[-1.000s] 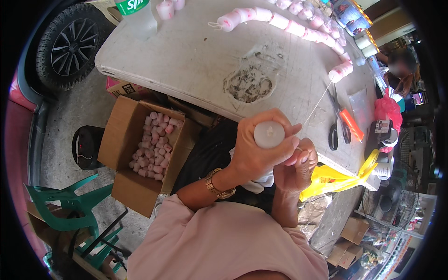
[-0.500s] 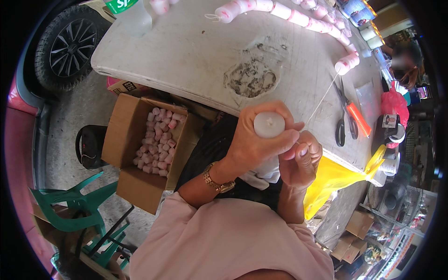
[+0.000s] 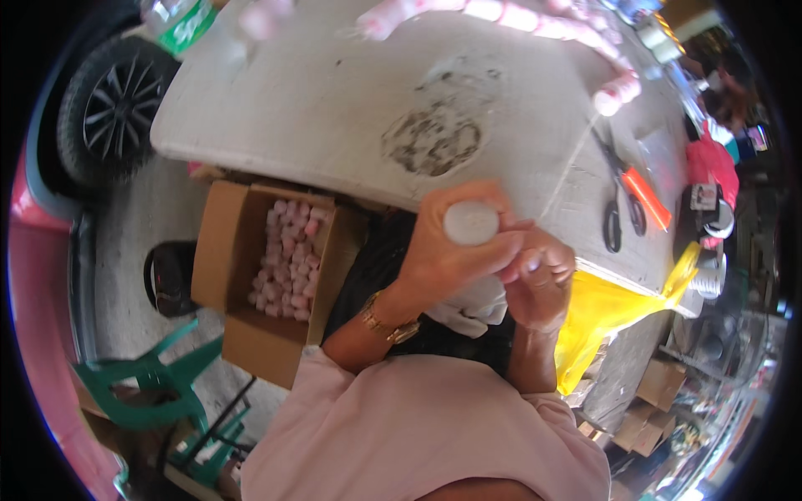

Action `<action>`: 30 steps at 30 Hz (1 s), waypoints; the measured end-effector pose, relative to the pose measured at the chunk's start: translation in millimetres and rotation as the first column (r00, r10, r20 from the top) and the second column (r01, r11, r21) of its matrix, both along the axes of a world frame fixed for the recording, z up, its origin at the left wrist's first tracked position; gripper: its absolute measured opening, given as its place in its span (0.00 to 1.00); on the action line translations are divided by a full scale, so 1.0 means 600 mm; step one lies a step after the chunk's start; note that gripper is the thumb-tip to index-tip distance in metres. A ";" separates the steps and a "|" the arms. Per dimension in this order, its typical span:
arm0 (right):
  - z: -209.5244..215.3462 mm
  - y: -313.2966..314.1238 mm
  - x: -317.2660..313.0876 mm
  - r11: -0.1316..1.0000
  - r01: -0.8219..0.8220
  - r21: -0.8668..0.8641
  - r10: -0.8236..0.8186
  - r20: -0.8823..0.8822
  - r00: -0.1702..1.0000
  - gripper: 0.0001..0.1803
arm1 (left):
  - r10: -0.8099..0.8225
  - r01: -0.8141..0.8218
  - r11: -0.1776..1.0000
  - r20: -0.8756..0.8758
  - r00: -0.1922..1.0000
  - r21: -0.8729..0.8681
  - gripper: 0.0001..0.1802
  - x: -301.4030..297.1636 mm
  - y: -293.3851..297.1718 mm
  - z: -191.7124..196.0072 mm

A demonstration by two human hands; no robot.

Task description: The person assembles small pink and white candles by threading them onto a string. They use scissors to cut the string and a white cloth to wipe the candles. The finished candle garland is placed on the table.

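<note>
In my left hand (image 3: 447,250) is a small white cylinder (image 3: 471,223), its round end facing up and the fingers wrapped around it. My right hand (image 3: 539,280) is right against the left thumb, its fingertips pinched on a thin white string (image 3: 561,179). That string runs up across the table to a strand of pink-and-white cylinders (image 3: 535,22), which curves along the far side. The right fingers partly cover where the string ends. Beside the string lie black scissors (image 3: 616,196) and an orange-handled tool (image 3: 647,200).
Below the white table (image 3: 276,108) at left, an open cardboard box (image 3: 219,250) holds many pink-and-white cylinders. A yellow plastic bag (image 3: 597,321) hangs at the right edge. A plastic bottle (image 3: 180,25) stands far left. Green chair (image 3: 142,388) and a car wheel (image 3: 117,108) are at left.
The whole view has shifted slightly and blurred. Both hands stay together in nearly the same pose, the left still around the cylinder and the right still at the string.
</note>
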State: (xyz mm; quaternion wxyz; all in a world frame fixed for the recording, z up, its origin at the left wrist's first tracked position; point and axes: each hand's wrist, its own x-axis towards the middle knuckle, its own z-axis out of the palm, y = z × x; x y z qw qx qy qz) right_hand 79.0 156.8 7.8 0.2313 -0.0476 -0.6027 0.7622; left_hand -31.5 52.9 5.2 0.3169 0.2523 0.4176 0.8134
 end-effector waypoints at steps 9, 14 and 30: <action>0.048 0.058 0.044 0.974 0.074 0.216 -0.041 -0.156 0.987 0.13 | 0.057 -0.055 0.974 -0.001 0.998 0.219 0.20 -0.017 -0.047 0.039; 0.081 0.149 0.073 0.282 0.411 0.867 -0.749 -0.070 0.659 0.09 | 0.150 -0.118 0.959 -0.108 0.983 0.256 0.17 -0.022 -0.060 0.037; 0.087 0.235 0.053 -0.071 -0.261 0.963 -0.770 0.114 0.628 0.20 | 0.674 -0.690 0.720 -0.307 0.672 0.069 0.20 -0.018 -0.103 0.051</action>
